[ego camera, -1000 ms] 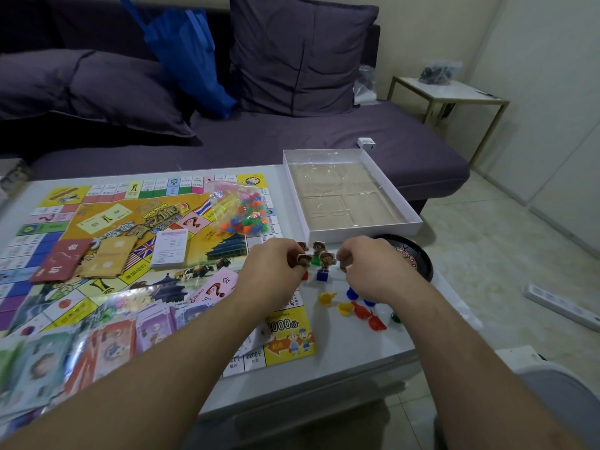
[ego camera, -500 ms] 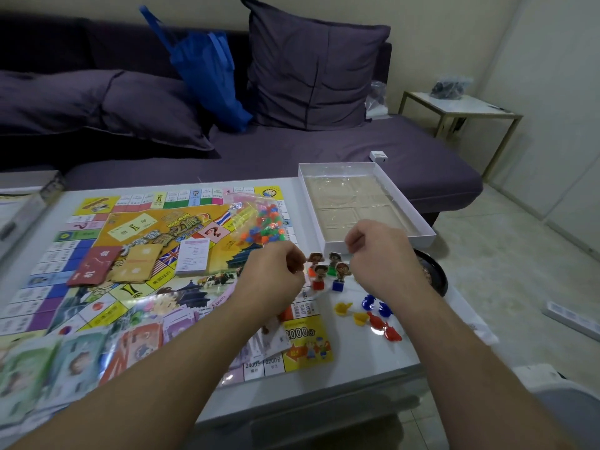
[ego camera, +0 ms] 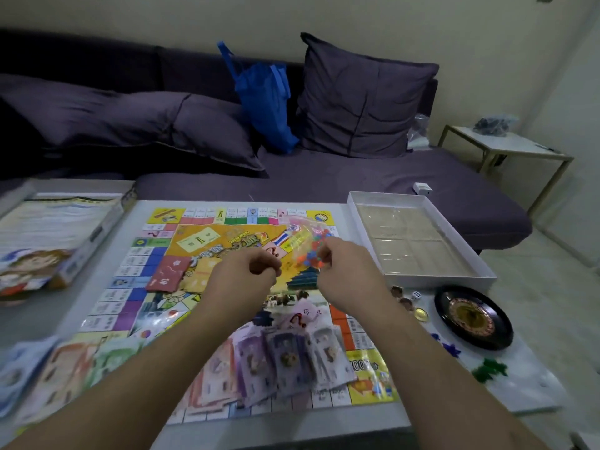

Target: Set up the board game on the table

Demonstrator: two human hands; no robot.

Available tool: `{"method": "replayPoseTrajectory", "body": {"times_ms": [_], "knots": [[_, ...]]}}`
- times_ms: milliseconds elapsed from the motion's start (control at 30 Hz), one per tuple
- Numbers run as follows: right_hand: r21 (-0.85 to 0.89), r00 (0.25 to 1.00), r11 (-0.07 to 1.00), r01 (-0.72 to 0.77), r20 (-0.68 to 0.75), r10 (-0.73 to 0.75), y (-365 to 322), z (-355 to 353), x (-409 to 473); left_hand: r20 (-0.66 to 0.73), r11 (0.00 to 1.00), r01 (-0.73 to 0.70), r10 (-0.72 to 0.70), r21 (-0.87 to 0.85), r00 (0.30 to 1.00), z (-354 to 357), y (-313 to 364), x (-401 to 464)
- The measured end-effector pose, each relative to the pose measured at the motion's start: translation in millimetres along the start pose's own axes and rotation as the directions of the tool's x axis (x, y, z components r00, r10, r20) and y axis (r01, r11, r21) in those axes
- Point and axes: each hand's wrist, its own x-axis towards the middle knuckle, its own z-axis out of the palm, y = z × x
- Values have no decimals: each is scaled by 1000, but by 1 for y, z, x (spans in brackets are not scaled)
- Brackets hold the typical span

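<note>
red question marks on game board (ego camera: 227, 414), partial "00" on its yellow corner square (ego camera: 367, 365)

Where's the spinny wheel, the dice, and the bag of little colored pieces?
roulette wheel (ego camera: 472, 315): head view, on its gold center.
die (ego camera: 416, 295): head view, on its white face.
bag of colored pieces (ego camera: 303, 240): head view, on the clear plastic above the right hand.

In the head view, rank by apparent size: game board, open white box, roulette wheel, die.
1. game board
2. white box
3. roulette wheel
4. die
Clear differences; nearness changes nothing.
</note>
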Motion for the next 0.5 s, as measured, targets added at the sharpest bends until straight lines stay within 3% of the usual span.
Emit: {"method": "replayPoseTrajectory", "body": {"times_ms": [100,267,500], "knots": [[-37,1000,999,-26,4,26,-9,22,27,-6,997,26,-27,-77,1000,-18,-14,8],[-264,999,963,-53,-24,49,-12,54,61,14,973,56,-54,-225,998,-32,-32,16],[-296,980,949,-103,-192,47,-5,65,67,-3,936,94,-101,-338,995,-49,-34,24]]}}
